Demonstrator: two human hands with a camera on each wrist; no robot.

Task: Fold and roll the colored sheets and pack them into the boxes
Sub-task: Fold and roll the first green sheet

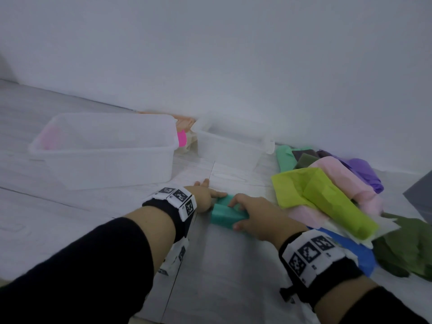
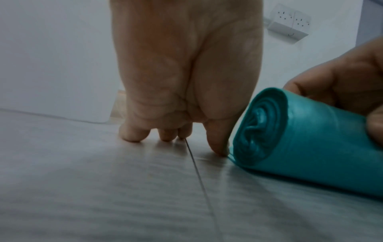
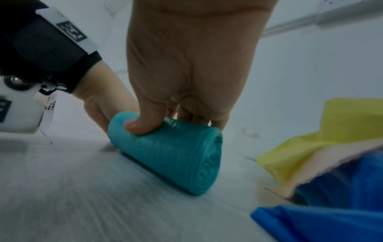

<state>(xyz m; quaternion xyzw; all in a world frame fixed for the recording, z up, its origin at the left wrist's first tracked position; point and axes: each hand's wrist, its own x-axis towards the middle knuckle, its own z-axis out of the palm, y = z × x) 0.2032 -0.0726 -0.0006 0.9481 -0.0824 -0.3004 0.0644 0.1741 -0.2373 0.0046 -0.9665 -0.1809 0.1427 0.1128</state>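
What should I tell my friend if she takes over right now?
Right hand: fingers curled round the teal roll on the floor.
Left hand: fingertips on the floor at the roll's left end, thumb beside it, gripping nothing.
Done: the teal sheet looks fully rolled.
Left: put it into a clear box; the smaller box sits beside it. Then fold and roll the pile on the right: green, pink, purple, blue.

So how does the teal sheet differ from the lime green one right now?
The teal sheet is wound into a tight roll; the lime green sheet is only loosely folded and crumpled. The teal one lies on the bare floor, gripped by the right hand; the lime green one rests untouched on top of the pile of sheets. Neither is in a box yet.
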